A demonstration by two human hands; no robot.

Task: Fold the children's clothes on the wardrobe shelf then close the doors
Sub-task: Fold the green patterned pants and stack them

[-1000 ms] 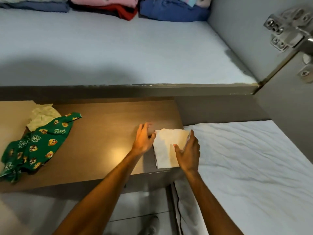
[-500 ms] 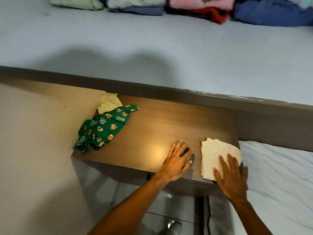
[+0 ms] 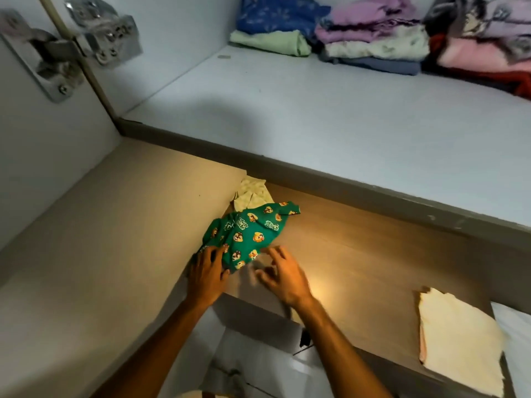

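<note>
Green cartoon-print garment lies crumpled, long axis near-left to far-right. Left hand presses its near end; right hand spread, blurred. One folded cream cloth well apart.

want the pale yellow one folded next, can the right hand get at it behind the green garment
Probably yes. The right hand hovers open beside the green garment, which lies over the near edge of the pale yellow piece; its far part is uncovered and nothing else blocks the reach.

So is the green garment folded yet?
No. The green garment lies crumpled and bunched, left hand on its near end.
</note>
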